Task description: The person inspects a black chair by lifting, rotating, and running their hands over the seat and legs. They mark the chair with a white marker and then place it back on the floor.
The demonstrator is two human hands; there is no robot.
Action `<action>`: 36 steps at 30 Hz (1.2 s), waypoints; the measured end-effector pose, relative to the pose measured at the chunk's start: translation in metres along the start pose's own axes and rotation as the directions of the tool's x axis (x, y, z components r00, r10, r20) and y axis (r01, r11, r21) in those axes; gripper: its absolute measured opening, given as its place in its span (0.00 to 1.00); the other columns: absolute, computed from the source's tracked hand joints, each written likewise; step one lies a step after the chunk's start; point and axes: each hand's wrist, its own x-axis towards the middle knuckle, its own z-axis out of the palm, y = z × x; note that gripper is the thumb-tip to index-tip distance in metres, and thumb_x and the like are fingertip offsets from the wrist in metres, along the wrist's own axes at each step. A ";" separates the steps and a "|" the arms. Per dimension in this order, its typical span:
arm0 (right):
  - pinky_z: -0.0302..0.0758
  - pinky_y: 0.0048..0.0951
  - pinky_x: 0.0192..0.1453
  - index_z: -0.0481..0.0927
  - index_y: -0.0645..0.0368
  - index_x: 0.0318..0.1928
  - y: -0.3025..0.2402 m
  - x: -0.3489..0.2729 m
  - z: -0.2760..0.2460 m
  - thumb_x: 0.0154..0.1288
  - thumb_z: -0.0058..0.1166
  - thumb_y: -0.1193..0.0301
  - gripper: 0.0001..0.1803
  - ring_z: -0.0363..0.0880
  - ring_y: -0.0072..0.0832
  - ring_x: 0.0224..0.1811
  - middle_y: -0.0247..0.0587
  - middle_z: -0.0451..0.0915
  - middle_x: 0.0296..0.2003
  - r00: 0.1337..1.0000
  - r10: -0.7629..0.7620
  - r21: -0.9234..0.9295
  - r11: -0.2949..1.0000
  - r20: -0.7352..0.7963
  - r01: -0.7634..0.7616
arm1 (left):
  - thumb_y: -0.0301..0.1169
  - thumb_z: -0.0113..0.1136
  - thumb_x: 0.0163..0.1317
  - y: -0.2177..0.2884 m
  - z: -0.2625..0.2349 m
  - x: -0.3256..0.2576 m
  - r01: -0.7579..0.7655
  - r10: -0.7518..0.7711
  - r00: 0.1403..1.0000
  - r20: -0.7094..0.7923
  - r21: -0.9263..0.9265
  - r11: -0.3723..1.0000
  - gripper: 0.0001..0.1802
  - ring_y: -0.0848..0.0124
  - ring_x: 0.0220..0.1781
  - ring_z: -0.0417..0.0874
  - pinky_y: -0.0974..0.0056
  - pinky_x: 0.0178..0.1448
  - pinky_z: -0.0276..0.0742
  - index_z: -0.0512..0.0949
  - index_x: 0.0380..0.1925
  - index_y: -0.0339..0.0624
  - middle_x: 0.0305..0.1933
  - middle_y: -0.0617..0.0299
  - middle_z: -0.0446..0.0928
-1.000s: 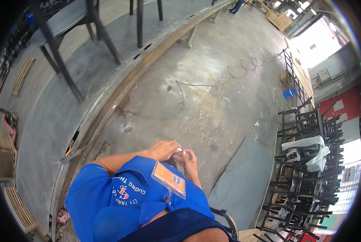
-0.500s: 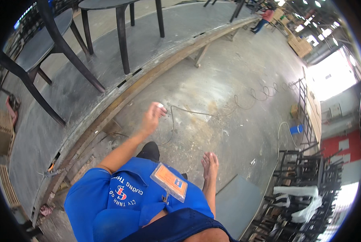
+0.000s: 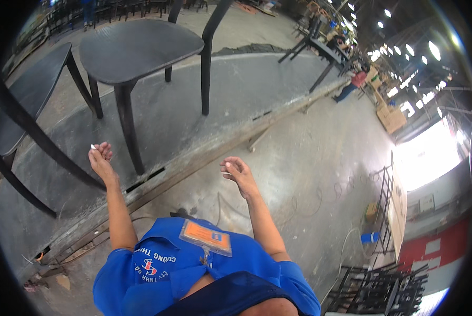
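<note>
My left hand [image 3: 102, 162] is raised over the edge of the long grey table, between the legs of two black chairs. Its fingers are curled in a pinch, and a small white piece [image 3: 92, 147] shows at the tips; its kind is too small to tell. Closest to that hand are the dark wooden chair with a rounded seat [image 3: 141, 47] and, further left, a tilted-looking black chair [image 3: 33, 100]. My right hand [image 3: 238, 175] hovers before the table's edge, fingers loosely bent and apart, with nothing visible in it.
The long grey table [image 3: 236, 95] curves across the view. Further along it stands another black chair [image 3: 323, 52], near a person in a red top [image 3: 357, 80]. A coiled hose [image 3: 320, 197] lies on the floor. Stacked black frames [image 3: 381, 289] and a blue container [image 3: 370, 237] are at right.
My left hand has moved left, from above the floor to over the table by the chairs. My right hand has risen from beside my body. The view has shifted toward the chairs.
</note>
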 end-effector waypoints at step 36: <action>0.74 0.33 0.36 0.78 0.71 0.31 -0.123 0.614 -0.406 0.46 0.61 0.78 0.10 0.75 0.28 0.29 0.44 0.80 0.26 0.871 -0.492 -0.518 0.747 -0.011 0.416 | 0.40 0.41 0.71 -0.188 0.491 -0.123 0.060 -0.090 0.949 -0.302 -0.105 0.993 0.17 0.68 0.39 0.77 0.63 0.45 0.75 0.72 0.40 0.38 0.36 0.57 0.75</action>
